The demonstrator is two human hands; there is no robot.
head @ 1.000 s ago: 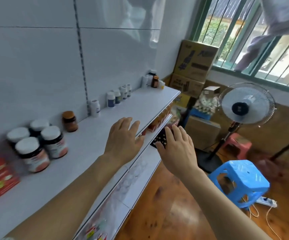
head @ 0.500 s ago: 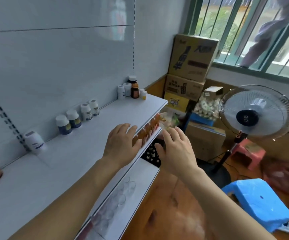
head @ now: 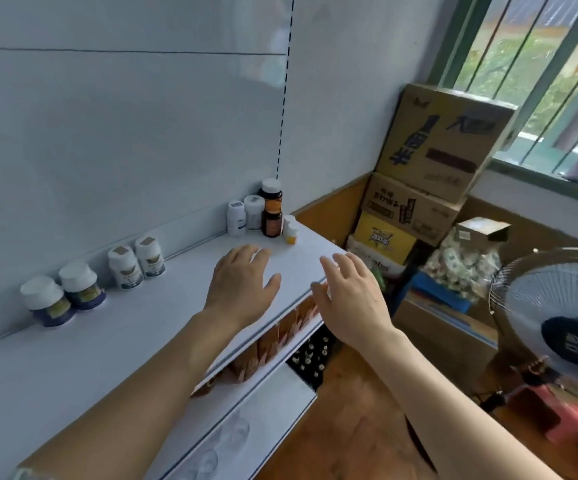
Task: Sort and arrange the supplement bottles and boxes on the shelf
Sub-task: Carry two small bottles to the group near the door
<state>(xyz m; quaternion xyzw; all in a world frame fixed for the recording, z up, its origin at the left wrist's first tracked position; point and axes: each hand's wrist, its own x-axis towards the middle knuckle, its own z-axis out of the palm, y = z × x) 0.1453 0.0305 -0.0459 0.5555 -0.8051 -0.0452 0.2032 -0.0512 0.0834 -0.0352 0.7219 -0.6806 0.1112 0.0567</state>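
A white shelf (head: 107,348) runs along the wall. At its far end stands a cluster of bottles: two white ones (head: 244,216), two amber ones (head: 271,223) and a small white bottle with a yellow base (head: 291,233). Two white bottles with gold labels (head: 137,263) and two white-capped blue-bottomed bottles (head: 62,299) stand by the back wall. My left hand (head: 241,285) hovers flat over the shelf, empty. My right hand (head: 350,296) is spread at the shelf's front edge, empty. Both are short of the far cluster.
Orange boxes (head: 273,341) fill the shelf below. Stacked cardboard boxes (head: 433,161) stand in the corner past the shelf end. A standing fan (head: 557,313) is at the right, on a wooden floor (head: 343,427). A barred window (head: 540,64) is above.
My view has swung right along the shelf; the big brown jars and red boxes have left the view. Both hands have moved forward toward the far bottle cluster, still holding nothing.
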